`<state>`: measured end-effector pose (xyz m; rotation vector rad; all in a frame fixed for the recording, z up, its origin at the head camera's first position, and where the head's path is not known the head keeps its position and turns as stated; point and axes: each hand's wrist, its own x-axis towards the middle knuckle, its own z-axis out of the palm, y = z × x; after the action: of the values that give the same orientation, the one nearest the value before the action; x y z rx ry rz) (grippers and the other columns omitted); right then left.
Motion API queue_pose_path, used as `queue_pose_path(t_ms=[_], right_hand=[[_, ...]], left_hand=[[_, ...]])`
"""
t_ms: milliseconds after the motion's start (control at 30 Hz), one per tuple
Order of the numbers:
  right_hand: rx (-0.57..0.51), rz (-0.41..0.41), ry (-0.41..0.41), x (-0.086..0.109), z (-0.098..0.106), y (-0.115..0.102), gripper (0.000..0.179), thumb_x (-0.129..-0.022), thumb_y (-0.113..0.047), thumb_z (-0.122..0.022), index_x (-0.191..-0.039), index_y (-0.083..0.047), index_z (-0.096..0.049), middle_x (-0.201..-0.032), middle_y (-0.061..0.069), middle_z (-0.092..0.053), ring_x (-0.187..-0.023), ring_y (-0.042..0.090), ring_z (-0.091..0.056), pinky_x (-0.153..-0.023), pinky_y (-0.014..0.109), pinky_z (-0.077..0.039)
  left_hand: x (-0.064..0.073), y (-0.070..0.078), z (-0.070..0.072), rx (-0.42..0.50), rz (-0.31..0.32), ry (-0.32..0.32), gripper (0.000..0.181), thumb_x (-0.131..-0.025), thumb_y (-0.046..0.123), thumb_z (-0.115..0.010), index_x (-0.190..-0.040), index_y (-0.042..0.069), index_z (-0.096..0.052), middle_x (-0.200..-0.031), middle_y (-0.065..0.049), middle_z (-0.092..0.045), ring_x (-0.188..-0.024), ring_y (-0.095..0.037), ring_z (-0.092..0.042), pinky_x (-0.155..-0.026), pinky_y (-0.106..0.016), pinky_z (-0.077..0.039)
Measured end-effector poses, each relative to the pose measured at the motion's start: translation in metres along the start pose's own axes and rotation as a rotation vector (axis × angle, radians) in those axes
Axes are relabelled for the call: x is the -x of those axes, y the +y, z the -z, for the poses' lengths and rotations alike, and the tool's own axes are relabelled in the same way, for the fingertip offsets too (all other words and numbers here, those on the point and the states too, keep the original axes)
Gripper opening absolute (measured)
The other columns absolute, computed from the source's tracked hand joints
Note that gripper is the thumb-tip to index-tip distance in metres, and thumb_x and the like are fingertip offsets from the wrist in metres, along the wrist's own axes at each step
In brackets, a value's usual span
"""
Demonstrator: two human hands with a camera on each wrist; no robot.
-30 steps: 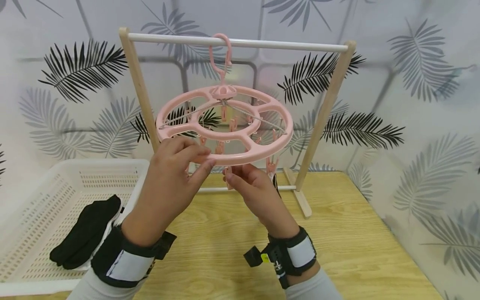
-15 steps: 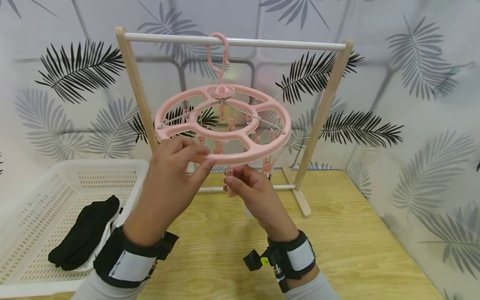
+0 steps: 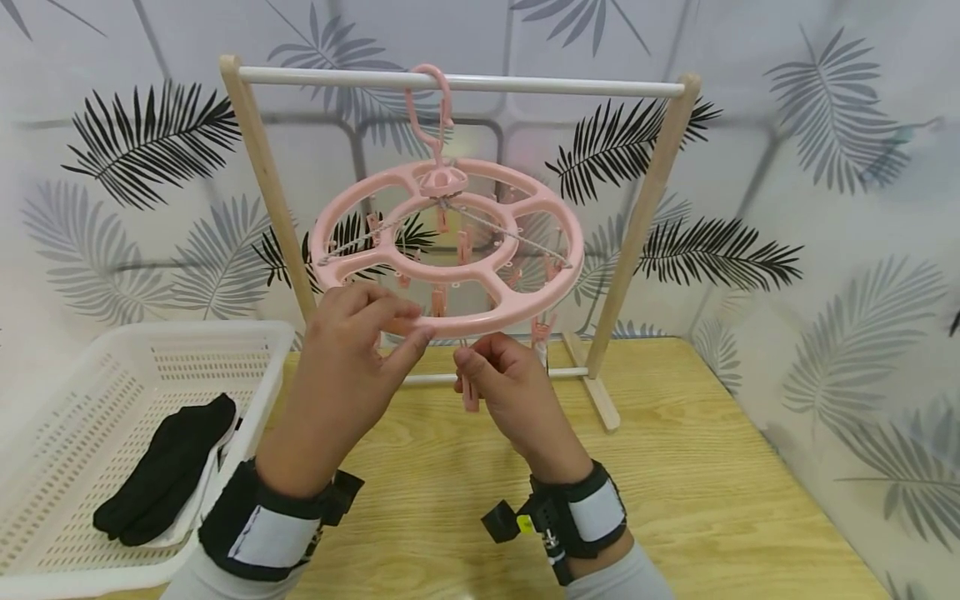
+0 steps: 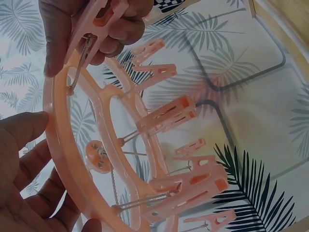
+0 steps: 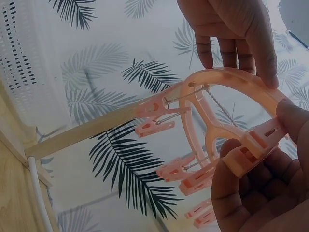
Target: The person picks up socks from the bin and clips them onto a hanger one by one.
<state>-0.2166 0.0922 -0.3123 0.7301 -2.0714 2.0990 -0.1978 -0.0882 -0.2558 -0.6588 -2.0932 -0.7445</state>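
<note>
Pinched between thumb and curled fingers of the right hand [image 3: 513, 387]: a pink clothespin [image 3: 469, 395], just below the near rim of a round drying hanger [image 3: 517, 310]; long axis nearly vertical, lower end toward the wood-grained table [image 3: 637, 517]. Loosely curled round that rim: the left hand [image 3: 337, 362]. Along the table's far edge, a rack [image 3: 570, 85]; at left, a white basket [image 3: 264, 392] with black fabric [image 3: 168, 467]; behind, a leaf-patterned backdrop [image 3: 847, 242].

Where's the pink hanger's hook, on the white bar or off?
On. The head view shows the pink hook looped over the white bar, with the pink ring hanging below.
</note>
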Motion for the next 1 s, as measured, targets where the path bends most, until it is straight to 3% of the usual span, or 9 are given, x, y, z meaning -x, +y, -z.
queue_pose_path(t_ms=[267,433,567,667,800,900,1000], right_hand=[[0.016,0.008,0.011,-0.001,0.000,0.000,0.031,-0.096,-0.029,-0.053,-0.087,0.001,-0.054,-0.066,0.007,-0.052,-0.053,0.024,-0.050,-0.064,0.035,-0.047],[0.012,0.000,0.025,0.000,0.001,0.000,0.031,-0.096,-0.029,-0.053,-0.085,0.000,-0.054,-0.066,0.006,-0.053,-0.054,0.024,-0.050,-0.064,0.035,-0.047],[0.017,-0.017,0.037,0.001,0.001,0.000,0.032,-0.095,-0.032,-0.053,-0.085,-0.001,-0.054,-0.060,0.004,-0.052,-0.059,0.026,-0.052,-0.067,0.036,-0.047],[0.019,-0.035,0.047,0.002,0.002,0.000,0.034,-0.095,-0.034,-0.054,-0.085,-0.001,-0.054,-0.059,0.003,-0.052,-0.062,0.027,-0.053,-0.069,0.037,-0.047],[0.010,-0.049,0.049,0.002,0.002,0.000,0.035,-0.095,-0.034,-0.054,-0.086,0.000,-0.054,-0.061,0.004,-0.052,-0.063,0.027,-0.053,-0.070,0.037,-0.048],[0.003,-0.054,0.043,0.002,0.001,0.000,0.035,-0.095,-0.034,-0.053,-0.086,0.000,-0.054,-0.062,0.005,-0.052,-0.062,0.027,-0.053,-0.071,0.038,-0.049],[-0.002,-0.053,0.041,0.002,0.001,0.000,0.035,-0.095,-0.034,-0.053,-0.086,-0.001,-0.053,-0.064,0.005,-0.052,-0.062,0.027,-0.053,-0.071,0.039,-0.049]], left_hand=[[0.001,-0.006,0.001,0.067,-0.017,0.063,0.018,-0.077,0.014,-0.077,-0.090,0.004,-0.071,-0.093,-0.010,-0.060,-0.095,-0.025,-0.049,-0.077,-0.044,-0.044],[0.002,-0.010,0.005,0.154,0.011,0.179,0.015,-0.079,0.011,-0.073,-0.090,0.001,-0.070,-0.098,-0.014,-0.060,-0.098,-0.024,-0.051,-0.080,-0.045,-0.044],[0.003,-0.022,0.013,0.182,0.077,0.288,0.014,-0.080,0.011,-0.070,-0.089,0.000,-0.070,-0.099,-0.015,-0.061,-0.099,-0.023,-0.052,-0.082,-0.045,-0.043],[0.004,-0.042,0.021,0.204,0.231,0.368,0.016,-0.083,0.012,-0.068,-0.092,-0.001,-0.069,-0.098,-0.009,-0.062,-0.098,-0.018,-0.053,-0.080,-0.035,-0.045],[0.007,-0.081,0.035,0.261,0.558,0.431,0.022,-0.088,0.020,-0.063,-0.100,0.002,-0.067,-0.096,0.003,-0.058,-0.097,-0.011,-0.051,-0.077,-0.022,-0.041],[0.012,-0.113,0.046,0.236,0.739,0.408,0.026,-0.089,0.027,-0.060,-0.105,0.008,-0.065,-0.096,0.010,-0.055,-0.098,-0.009,-0.048,-0.074,-0.022,-0.038],[0.019,-0.146,0.056,0.113,0.801,0.309,0.031,-0.089,0.033,-0.057,-0.108,0.010,-0.064,-0.098,0.010,-0.054,-0.100,-0.010,-0.047,-0.073,-0.024,-0.037]])
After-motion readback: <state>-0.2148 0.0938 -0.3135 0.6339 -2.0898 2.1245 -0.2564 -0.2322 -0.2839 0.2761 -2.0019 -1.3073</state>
